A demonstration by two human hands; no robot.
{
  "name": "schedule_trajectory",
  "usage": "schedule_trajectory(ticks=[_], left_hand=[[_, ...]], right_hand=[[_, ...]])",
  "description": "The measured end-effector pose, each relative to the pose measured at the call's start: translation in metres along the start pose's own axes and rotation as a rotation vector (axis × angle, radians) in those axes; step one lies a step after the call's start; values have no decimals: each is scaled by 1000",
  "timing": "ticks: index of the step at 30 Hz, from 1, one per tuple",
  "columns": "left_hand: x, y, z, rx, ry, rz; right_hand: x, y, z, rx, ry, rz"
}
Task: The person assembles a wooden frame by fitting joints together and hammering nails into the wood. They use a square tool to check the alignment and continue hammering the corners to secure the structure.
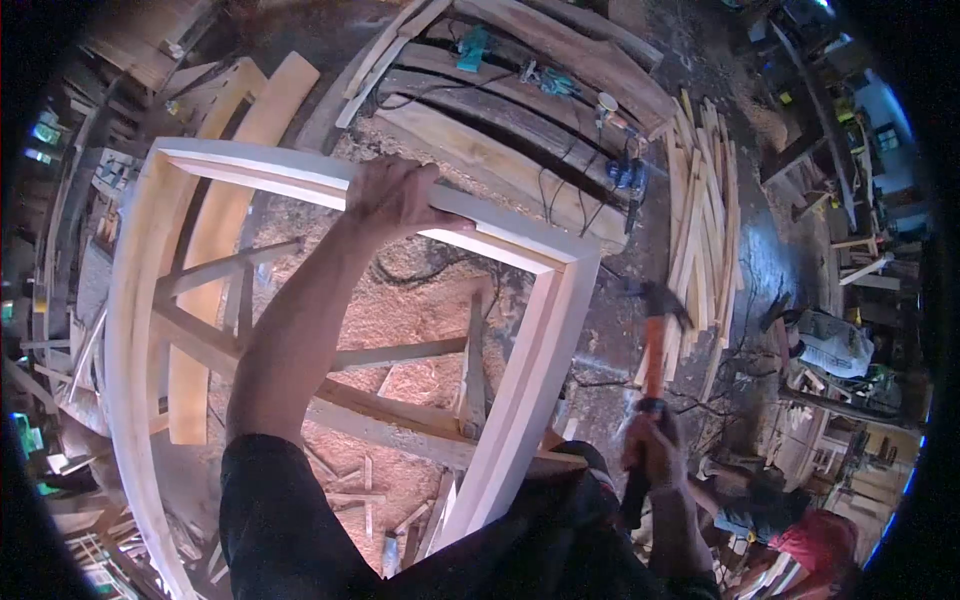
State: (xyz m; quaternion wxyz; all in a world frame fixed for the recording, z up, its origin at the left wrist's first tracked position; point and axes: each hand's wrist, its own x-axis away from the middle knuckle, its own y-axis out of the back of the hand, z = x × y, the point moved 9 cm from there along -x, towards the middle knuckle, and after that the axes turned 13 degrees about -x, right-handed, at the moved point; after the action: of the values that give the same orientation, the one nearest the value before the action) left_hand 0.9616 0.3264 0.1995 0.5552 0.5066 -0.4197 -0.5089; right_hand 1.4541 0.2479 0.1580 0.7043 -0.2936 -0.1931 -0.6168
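Note:
A pale wooden frame (545, 345) with stepped inner edges stands in front of me, tilted, its lower end out of sight by my body. My left hand (395, 197) is closed over the frame's far rail, fingers wrapped round the wood. Off the frame's right side, my right hand (655, 447) grips a hammer (655, 355) by its dark grip. The hammer has an orange shaft and a dark head, raised apart from the frame. Through the frame's opening, wooden trestle bars (400, 415) show beneath it.
Sawdust (390, 325) and offcuts cover the floor below. Thick planks (480, 165) lie ahead, with cables and a blue power tool (625, 173). Thin wooden strips (695, 230) are piled at the right. Another person in red (815, 545) is at the lower right, near a white sack (832, 343).

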Motion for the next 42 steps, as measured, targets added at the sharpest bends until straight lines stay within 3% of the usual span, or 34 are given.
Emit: schedule_trajectory(ticks=[2, 3, 4, 6, 9, 10, 14, 16, 19, 22, 25, 26, 28, 34, 38, 40, 42], left_hand=[[-2, -6, 0, 35, -15, 79], [-4, -7, 0, 52, -21, 118], [-4, -7, 2, 32, -9, 125], [-4, -7, -1, -14, -6, 141], [-3, -2, -5, 3, -12, 89], [-1, 2, -3, -14, -11, 88], [1, 8, -7, 1, -28, 157], [-2, -3, -2, 2, -17, 256], [0, -4, -3, -14, -26, 189], [1, -1, -4, 30, -38, 297], [1, -9, 3, -41, -26, -73], [5, -7, 3, -23, -30, -64], [7, 4, 1, 21, -42, -59], [7, -2, 5, 44, -43, 43], [5, -6, 5, 50, -19, 4], [5, -5, 4, 49, -13, 25], [7, 3, 4, 25, 10, 110]], right_hand=[[-2, 18, 28, -121, 108, 42], [-3, 41, 40, -64, 176, -213], [-19, 52, 38, -273, 165, -92], [-26, 33, 31, -260, 235, -187], [-1, -43, -30, 149, -98, -55], [11, -73, -24, -12, -240, -49], [-1, -26, 14, -3, -67, 38], [-8, 23, 18, -190, -93, -141], [-29, 27, 17, -244, 163, -176], [-18, 16, -26, -34, 0, -17], [-16, -31, -37, -58, -272, 62], [-1, -60, -8, 23, -236, 77], [3, -61, -6, -117, -320, 33], [0, -30, 24, 137, -160, 34], [-29, 25, 38, 586, 242, 132], [-51, 75, 15, 543, 85, 133], [-65, 124, -1, 718, 29, 62]])
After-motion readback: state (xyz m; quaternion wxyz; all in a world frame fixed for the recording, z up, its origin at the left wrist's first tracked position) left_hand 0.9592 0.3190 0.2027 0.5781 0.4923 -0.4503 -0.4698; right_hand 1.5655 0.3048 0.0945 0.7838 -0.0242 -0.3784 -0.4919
